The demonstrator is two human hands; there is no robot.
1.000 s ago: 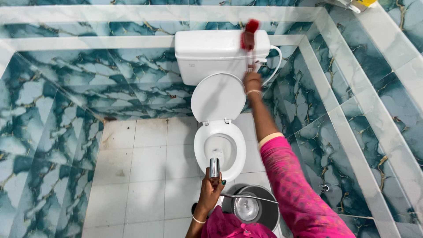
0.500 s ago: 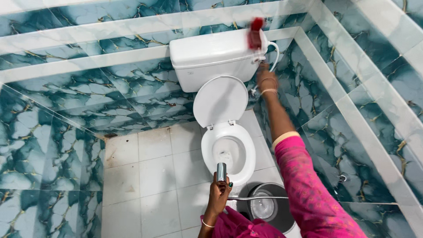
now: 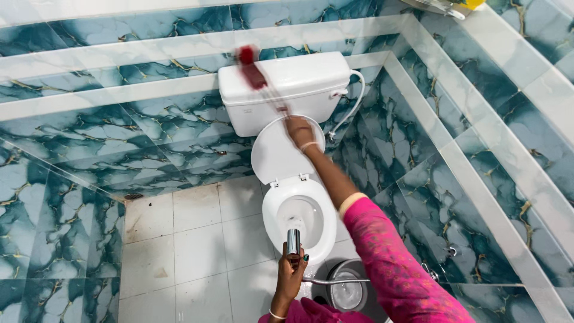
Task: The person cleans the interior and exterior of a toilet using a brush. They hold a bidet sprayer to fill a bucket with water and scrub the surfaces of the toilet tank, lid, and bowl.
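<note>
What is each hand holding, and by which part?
The right hand grips a red brush by its handle's lower end. The left hand holds a metal spray nozzle around its base.

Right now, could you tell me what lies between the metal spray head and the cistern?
In the head view, the open toilet bowl and raised lid lie between the spray head and the cistern.

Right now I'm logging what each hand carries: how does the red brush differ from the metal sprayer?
The red brush, gripped by the right hand, is long, raised against the white cistern and motion-blurred. The metal sprayer, in the left hand, is short, shiny, sharp, and sits over the toilet bowl. Both are hand-held.
</note>
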